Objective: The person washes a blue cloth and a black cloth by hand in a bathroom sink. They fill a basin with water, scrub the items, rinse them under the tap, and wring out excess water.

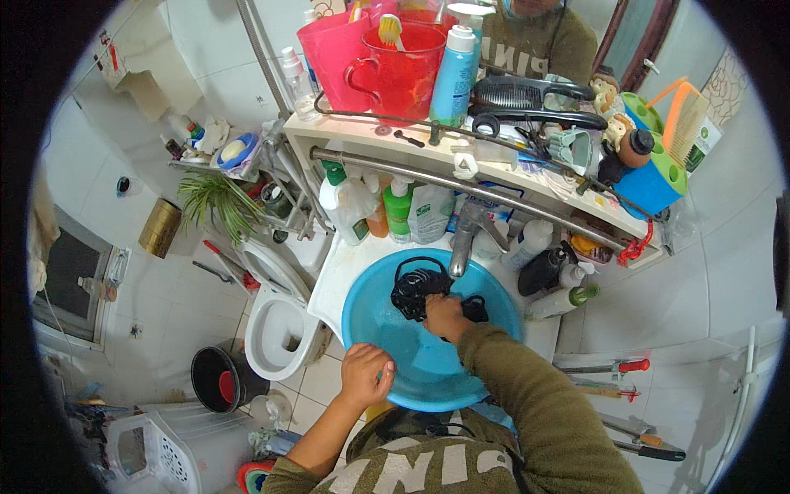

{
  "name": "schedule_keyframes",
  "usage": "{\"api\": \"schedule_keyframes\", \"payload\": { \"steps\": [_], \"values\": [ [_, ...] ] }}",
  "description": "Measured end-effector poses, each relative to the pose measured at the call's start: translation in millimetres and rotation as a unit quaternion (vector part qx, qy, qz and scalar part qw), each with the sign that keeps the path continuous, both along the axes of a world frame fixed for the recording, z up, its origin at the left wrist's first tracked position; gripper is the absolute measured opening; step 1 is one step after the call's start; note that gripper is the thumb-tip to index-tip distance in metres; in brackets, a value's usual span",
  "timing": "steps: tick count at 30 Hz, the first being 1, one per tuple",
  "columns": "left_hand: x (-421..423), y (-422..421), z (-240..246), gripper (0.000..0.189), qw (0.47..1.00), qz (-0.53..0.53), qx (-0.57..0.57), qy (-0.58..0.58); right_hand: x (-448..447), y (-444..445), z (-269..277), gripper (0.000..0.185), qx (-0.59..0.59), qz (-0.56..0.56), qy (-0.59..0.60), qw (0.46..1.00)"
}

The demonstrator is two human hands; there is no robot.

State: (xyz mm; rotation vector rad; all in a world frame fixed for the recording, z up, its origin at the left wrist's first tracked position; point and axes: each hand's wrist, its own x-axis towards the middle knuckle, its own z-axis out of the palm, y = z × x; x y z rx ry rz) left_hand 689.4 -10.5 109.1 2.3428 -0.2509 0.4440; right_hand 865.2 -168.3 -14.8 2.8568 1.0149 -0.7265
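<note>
A round blue plastic basin (pixel 419 355) stands on the white washbasin counter before me, under the metal faucet (pixel 463 247). Inside it lies a bunched, wet-looking black cloth item (pixel 419 287) with a thin loop at its upper end. My right hand (pixel 447 316) reaches into the basin and grips this black cloth, part of which shows on each side of the fingers. At the basin's left front rim, my left hand (pixel 368 372) is curled with the thumb at its side. Whether those fingers grip the rim is hidden.
Above the basin runs a shelf with a metal rail (pixel 395 176), holding red cups (pixel 404 80), a blue tube (pixel 453 86) and black combs (pixel 524 96). Several bottles (pixel 398 210) line the counter's back. Left are a toilet (pixel 274 339) and a black bucket (pixel 210 376).
</note>
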Motion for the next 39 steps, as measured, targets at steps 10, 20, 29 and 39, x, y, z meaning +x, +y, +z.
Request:
{"api": "schedule_keyframes", "payload": {
  "steps": [10, 20, 29, 39],
  "values": [
    [-5, 2, -2, 0.018, 1.000, 0.004, 0.014, -0.007, 28, -56, 63, 0.061, 0.063, -0.078, 0.162, 0.982],
    [-1, 1, -7, 0.020, 1.000, -0.005, -0.004, -0.023, -19, -26, 44, 0.090, -0.018, 0.012, -0.009, 1.000],
    [-5, -2, -5, 0.022, 1.000, 0.003, 0.012, -0.027, 4, -30, 18, 0.072, 0.296, 0.024, 0.264, 0.918],
    [-6, -1, -9, 0.020, 0.999, 0.014, 0.004, -0.031, -8, -75, 95, 0.087, 0.115, -0.030, 0.070, 0.990]
  ]
}}
